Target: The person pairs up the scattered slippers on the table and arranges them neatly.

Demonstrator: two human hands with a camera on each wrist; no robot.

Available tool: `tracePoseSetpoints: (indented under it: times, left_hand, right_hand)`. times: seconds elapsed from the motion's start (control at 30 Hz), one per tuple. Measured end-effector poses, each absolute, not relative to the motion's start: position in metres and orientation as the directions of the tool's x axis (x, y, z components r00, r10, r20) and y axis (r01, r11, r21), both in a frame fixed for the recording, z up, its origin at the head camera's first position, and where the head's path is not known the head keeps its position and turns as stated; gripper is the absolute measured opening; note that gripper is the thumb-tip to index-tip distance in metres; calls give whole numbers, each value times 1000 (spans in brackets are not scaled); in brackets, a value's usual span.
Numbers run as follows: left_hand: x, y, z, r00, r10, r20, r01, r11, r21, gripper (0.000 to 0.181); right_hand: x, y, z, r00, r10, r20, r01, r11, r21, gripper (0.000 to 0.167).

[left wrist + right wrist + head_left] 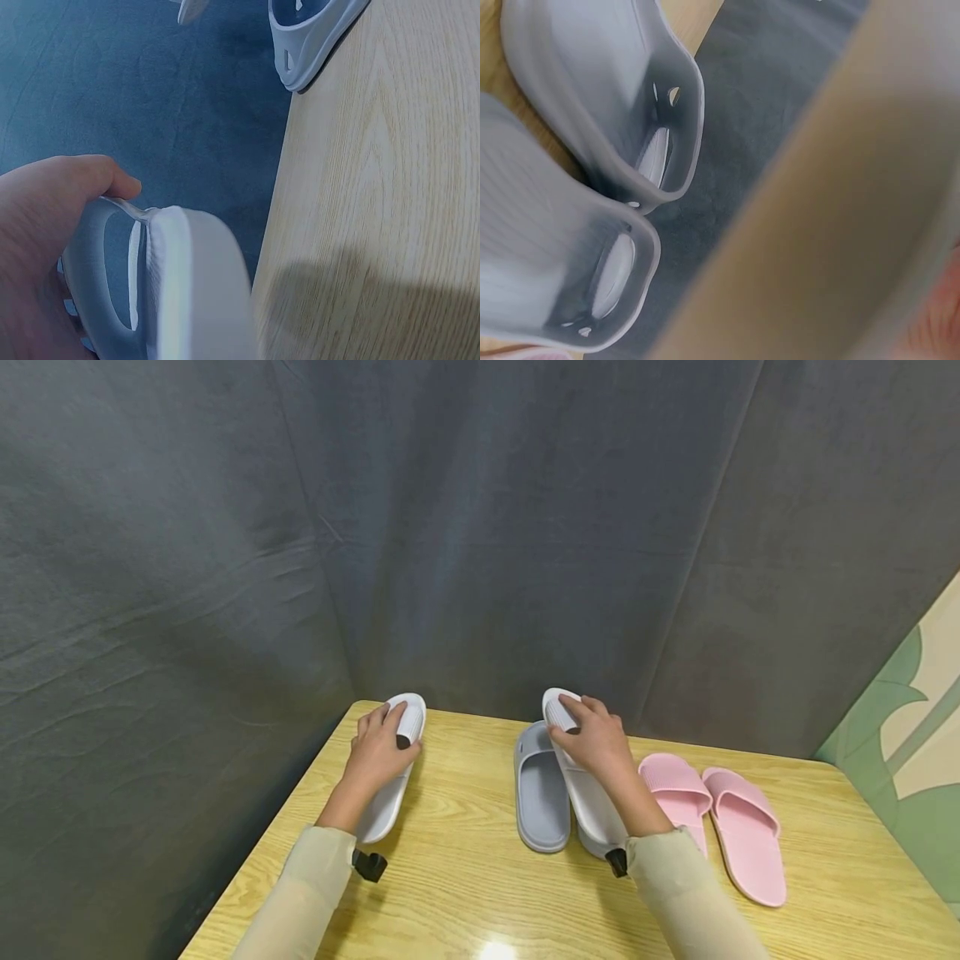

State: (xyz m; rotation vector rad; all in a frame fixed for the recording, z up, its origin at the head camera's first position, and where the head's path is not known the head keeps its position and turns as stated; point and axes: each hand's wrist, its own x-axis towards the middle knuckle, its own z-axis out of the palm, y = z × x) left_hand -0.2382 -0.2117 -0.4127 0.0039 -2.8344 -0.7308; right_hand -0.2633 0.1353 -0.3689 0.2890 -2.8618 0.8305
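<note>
At the table's left end my left hand (375, 753) grips a white slipper (387, 810) by its ribbed strap. The left wrist view shows my thumb against the strap and the slipper (202, 292) tilted on edge, its shadow on the wood. My right hand (597, 743) holds the other white slipper (592, 800) by the strap, tilted above the grey pair. One grey slipper (543, 797) lies in plain sight; its mate (547, 247) is mostly covered in the head view. A blurred pale surface fills much of the right wrist view.
Two pink slippers, one partly behind my right forearm (675, 781) and one beside it (750, 847), lie right of the grey pair on the wooden table (465, 810). A dark grey cloth (480, 543) hangs behind and left. Leaf-patterned wall (892, 735) stands at right.
</note>
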Motion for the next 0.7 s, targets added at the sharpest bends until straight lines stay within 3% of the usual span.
tracePoseSetpoints:
  times: [0.7]
  left_hand:
    - [-238,-207,-414,-976,-62,210,51,869,493,78]
  right_hand:
    - [-260,119,-372,-970,-140,198,-226,819,-527,65]
